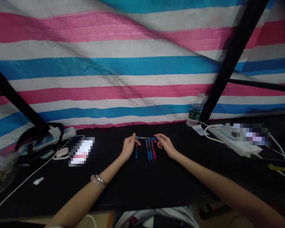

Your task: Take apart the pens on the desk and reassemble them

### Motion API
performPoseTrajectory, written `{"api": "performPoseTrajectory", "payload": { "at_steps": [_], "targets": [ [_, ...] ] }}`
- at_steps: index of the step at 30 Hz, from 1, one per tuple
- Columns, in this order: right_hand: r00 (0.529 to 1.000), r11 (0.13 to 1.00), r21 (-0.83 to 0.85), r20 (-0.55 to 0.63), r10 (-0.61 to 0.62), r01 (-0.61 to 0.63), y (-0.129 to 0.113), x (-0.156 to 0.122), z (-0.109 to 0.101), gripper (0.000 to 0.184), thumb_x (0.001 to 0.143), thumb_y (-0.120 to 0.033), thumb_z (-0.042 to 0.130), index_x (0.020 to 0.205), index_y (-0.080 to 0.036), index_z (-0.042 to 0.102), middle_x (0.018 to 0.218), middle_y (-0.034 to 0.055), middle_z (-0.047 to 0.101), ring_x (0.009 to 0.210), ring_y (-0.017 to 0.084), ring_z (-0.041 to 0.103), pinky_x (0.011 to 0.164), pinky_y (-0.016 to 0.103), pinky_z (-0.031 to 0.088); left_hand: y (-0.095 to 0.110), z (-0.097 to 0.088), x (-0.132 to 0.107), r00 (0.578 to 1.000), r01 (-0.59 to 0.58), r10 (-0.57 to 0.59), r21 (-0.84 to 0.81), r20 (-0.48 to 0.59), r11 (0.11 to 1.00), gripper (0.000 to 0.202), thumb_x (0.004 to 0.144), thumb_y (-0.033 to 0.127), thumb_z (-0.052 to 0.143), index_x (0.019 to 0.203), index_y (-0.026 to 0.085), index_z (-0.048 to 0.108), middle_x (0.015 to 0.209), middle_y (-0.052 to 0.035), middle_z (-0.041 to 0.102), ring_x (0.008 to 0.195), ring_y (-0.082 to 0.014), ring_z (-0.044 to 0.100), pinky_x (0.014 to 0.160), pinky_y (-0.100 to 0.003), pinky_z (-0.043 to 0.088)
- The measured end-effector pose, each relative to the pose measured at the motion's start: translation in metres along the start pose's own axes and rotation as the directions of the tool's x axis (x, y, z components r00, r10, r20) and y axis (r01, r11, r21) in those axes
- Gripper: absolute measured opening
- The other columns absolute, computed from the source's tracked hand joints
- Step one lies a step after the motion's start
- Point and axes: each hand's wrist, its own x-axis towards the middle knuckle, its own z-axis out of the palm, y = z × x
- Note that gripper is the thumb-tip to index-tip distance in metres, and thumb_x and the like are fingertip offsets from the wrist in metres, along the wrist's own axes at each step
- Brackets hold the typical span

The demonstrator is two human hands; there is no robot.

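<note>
Both my hands hold one blue pen [146, 138] level above a black table [142, 183]. My left hand [129, 146] pinches its left end and my right hand [165, 144] pinches its right end. Under the held pen lie more pens on the table: a short blue one [136, 154] near my left hand, two blue ones [148, 152] side by side, and a pink one [153, 152]. A pale bracelet [98, 181] sits on my left wrist.
A water bottle [194, 113] stands at the back beside a black pole [228, 63]. A white power strip [230, 137] with cables lies at the right, another strip [49, 139] and black headphones [38, 133] at the left. A striped tarp [123, 63] hangs behind.
</note>
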Motion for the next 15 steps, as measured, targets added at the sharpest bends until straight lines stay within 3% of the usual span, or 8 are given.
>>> {"api": "performPoseTrajectory", "payload": {
  "at_steps": [4, 7, 11, 15],
  "targets": [
    [0.997, 0.991, -0.107, 0.029, -0.078, 0.08, -0.0006, -0.0028, 0.0014, 0.033, 0.077, -0.046, 0.05, 0.074, -0.016, 0.063, 0.05, -0.0025, 0.049, 0.041, 0.008, 0.041, 0.04, 0.021, 0.031, 0.002, 0.0011, -0.0011, 1.0, 0.009, -0.009, -0.028, -0.008, 1.0, 0.056, 0.082, 0.053, 0.036, 0.047, 0.015, 0.055, 0.049, -0.0053, 0.06, 0.048, -0.013, 0.051, 0.055, -0.026, 0.041],
    [0.97, 0.945, -0.223, 0.023, -0.241, 0.24, -0.0001, -0.0045, 0.0008, 0.025, 0.077, -0.039, 0.054, 0.085, -0.019, 0.066, 0.068, 0.0018, 0.058, 0.059, 0.013, 0.052, 0.052, 0.023, 0.041, 0.0006, 0.0, 0.0002, 0.999, 0.018, -0.019, -0.03, -0.044, 0.999, 0.054, 0.081, 0.053, 0.037, 0.046, 0.015, 0.055, 0.049, -0.0052, 0.06, 0.047, -0.0131, 0.051, 0.053, -0.026, 0.041],
    [0.909, 0.79, -0.472, 0.066, -0.41, 0.391, 0.0003, -0.0058, -0.0031, 0.025, 0.08, -0.03, 0.051, 0.1, -0.023, 0.065, 0.09, 0.0062, 0.058, 0.077, 0.018, 0.055, 0.066, 0.029, 0.044, -0.0031, -0.0031, 0.0024, 0.996, 0.009, -0.011, -0.03, -0.085, 1.0, 0.053, 0.082, 0.05, 0.038, 0.048, 0.014, 0.057, 0.048, -0.0053, 0.059, 0.048, -0.0135, 0.052, 0.053, -0.025, 0.041],
    [0.885, 0.635, -0.668, 0.079, -0.458, 0.388, -0.0002, -0.0063, -0.0074, 0.026, 0.08, -0.02, 0.049, 0.1, -0.026, 0.064, 0.095, 0.0068, 0.059, 0.091, 0.022, 0.053, 0.08, 0.037, 0.04, -0.0064, -0.0056, 0.0049, 0.992, 0.019, -0.027, -0.063, -0.121, 0.998, 0.052, 0.081, 0.05, 0.037, 0.046, 0.016, 0.054, 0.046, -0.0049, 0.057, 0.046, -0.0133, 0.051, 0.05, -0.025, 0.039]
  ]
}}
